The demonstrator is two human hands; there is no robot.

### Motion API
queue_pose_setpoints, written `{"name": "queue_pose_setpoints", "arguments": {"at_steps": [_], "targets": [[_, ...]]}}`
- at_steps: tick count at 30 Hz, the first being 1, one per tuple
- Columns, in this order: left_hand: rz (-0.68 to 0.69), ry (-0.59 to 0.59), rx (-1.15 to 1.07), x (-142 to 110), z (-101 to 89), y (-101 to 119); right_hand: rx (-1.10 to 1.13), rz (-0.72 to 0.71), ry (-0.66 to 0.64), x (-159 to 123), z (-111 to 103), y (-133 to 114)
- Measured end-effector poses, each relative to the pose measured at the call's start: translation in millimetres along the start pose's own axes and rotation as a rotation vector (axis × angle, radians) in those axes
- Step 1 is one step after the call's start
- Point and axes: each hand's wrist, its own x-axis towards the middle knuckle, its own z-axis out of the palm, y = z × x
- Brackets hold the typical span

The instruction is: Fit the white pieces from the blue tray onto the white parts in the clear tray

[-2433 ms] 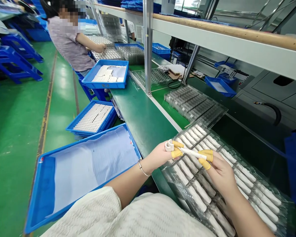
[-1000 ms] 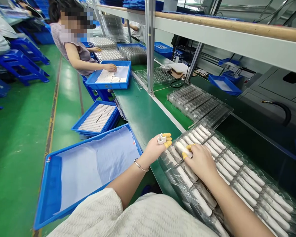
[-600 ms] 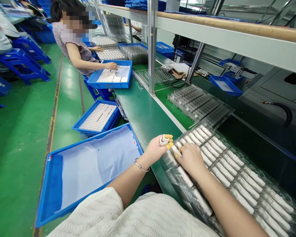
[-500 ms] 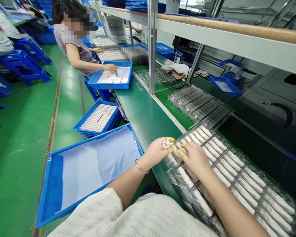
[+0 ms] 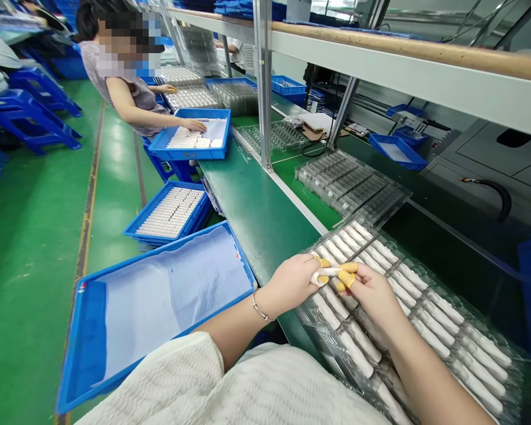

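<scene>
My left hand, in yellow finger cots, is closed around a white, soft-looking wrap, loosely curled between the fingers. Facing it, my right hand pinches the wrap's other end between cotted fingertips. Whether something lies inside the wrap is hidden by the fingers. Both hands are just above a clear plastic blister tray, which has rows of white, wrapped, rod-shaped pieces in its slots. Left of my arms is a large blue tray lined with pale blue sheets.
A second clear tray lies farther back on the green table. Blue trays of white rods stand beyond the lined one. A metal post carries the shelf overhead. At left, a co-worker reaches into another blue tray.
My right hand has lifted off the blister tray and met my left hand, now pinching the wrap's end. The view has shifted slightly. The co-worker's hand has moved slightly over their tray.
</scene>
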Motion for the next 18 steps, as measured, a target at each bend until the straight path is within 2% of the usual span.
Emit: {"name": "queue_pose_setpoints", "arguments": {"at_steps": [3, 6, 8, 10, 13, 18], "targets": [[-0.098, 0.069, -0.235, 2, -2.0, -2, -0.058, -0.18, 0.078, -11, -13, 0], [-0.142, 0.098, -0.465, 3, -2.1, -3, -0.346, -0.502, 0.151, -22, -26, 1], [-0.131, 0.107, -0.533, 2, -1.1, -3, -0.546, -0.756, 0.132, -27, -34, 4], [-0.111, 0.106, -0.529, 1, 0.0, -2, -0.668, -0.94, 0.075, -30, -40, 8], [-0.073, 0.098, -0.495, -1, -0.1, -1, -0.753, -1.041, 0.039, -30, -46, 14], [-0.024, 0.102, -0.453, -1, -3.7, 3, -0.729, -1.021, 0.071, -31, -46, 18]]}}
